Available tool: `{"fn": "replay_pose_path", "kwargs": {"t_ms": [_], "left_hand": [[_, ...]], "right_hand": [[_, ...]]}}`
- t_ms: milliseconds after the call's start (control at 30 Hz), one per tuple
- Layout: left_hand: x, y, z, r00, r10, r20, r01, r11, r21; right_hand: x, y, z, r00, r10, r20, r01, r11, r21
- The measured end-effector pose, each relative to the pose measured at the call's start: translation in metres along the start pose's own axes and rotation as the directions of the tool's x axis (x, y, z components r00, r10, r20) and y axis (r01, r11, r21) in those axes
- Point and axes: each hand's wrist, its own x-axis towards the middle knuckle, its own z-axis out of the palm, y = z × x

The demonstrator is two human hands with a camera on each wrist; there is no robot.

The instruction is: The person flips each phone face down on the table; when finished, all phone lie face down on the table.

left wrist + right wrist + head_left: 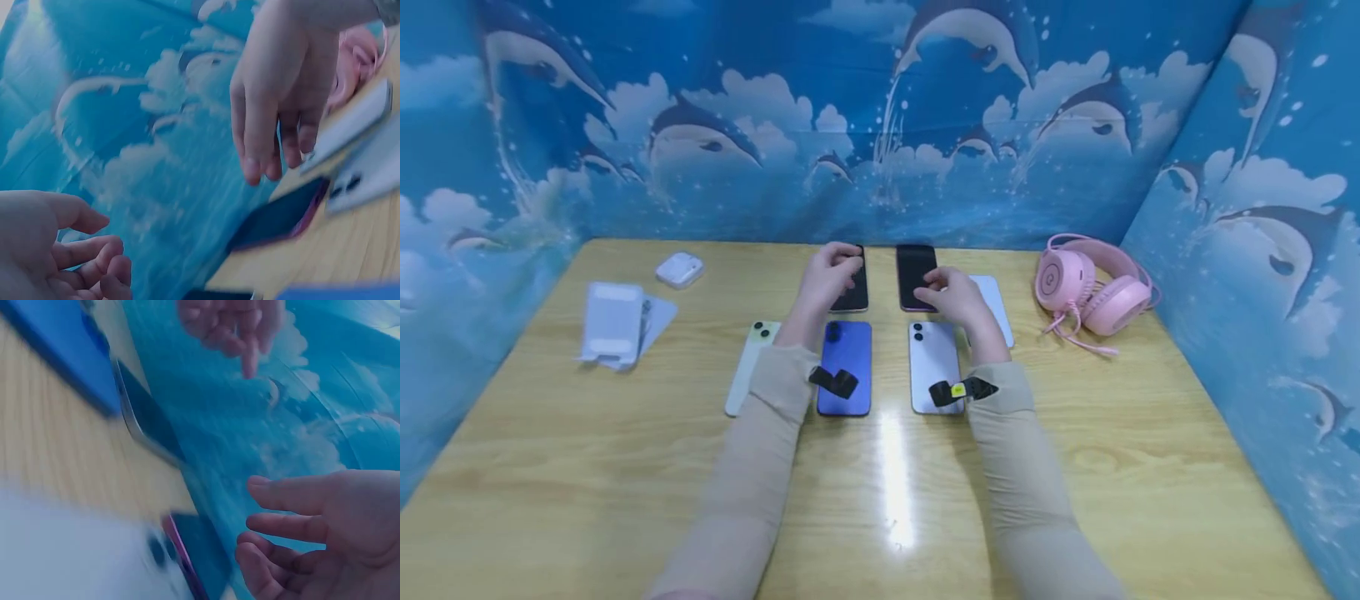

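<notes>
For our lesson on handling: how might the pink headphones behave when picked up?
The pink headphones have a broad curved band, so they will probably hold their shape. Their thin cord lies loosely bent, so it looks floppy and may dangle. With two bulky ear cups, they might swing if lifted by one side.

A blue backdrop (865, 196), printed with leaping dolphins (981, 29), white clouds (767, 104) and scattered droplets, stands along the far edge of a pale yellow-brown surface (1060, 483) whose wood grain runs in soft, wavy lines. On the right, a side panel (1232, 250) in the same print meets it at a distinct corner, while on the left the pattern runs on down past the surface's slanting edge, paler and hazier there. A narrow white reflection (895, 483) gleams lengthwise near the middle of the wood, and faint creases cross the printed sheeting.
</notes>
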Motion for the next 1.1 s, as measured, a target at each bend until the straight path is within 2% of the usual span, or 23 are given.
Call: {"fn": "replay_pose_path", "kwargs": {"t_ms": [133,233,300,433,533,867,1000,1100], "left_hand": [[0.005,-0.017,-0.023,0.995,-0.064,-0.070,0.066,0.997,0.026],[0.009,-0.027,-0.026,0.993,-0.056,-0.108,0.064,0.995,0.076],[0.012,-0.033,-0.024,0.992,-0.033,-0.118,0.051,0.988,0.145],[0.014,-0.042,-0.017,0.997,-0.013,-0.070,0.034,0.951,0.308],[0.014,-0.044,-0.016,0.999,-0.016,-0.033,0.027,0.928,0.372],[0.014,-0.049,-0.022,0.998,-0.067,0.004,0.057,0.877,0.476],[0.015,-0.050,-0.023,0.996,-0.086,0.000,0.075,0.870,0.486],[0.015,-0.050,-0.023,0.994,-0.112,-0.008,0.102,0.867,0.487]], "right_hand": [[0.012,-0.014,0.026,1.000,-0.009,0.022,0.008,0.999,0.048],[0.021,-0.020,0.043,0.999,-0.017,0.033,0.015,0.998,0.062],[0.025,-0.022,0.052,0.999,-0.011,0.037,0.009,0.999,0.046],[0.030,-0.025,0.064,0.999,-0.008,0.040,0.008,1.000,-0.014],[0.030,-0.028,0.068,0.999,-0.012,0.046,0.014,0.999,-0.035],[0.027,-0.034,0.076,0.994,0.002,0.110,0.002,0.999,-0.036],[0.028,-0.036,0.077,0.992,0.005,0.123,-0.009,1.000,0.028],[0.030,-0.037,0.078,0.992,0.035,0.119,-0.048,0.993,0.106]]}}
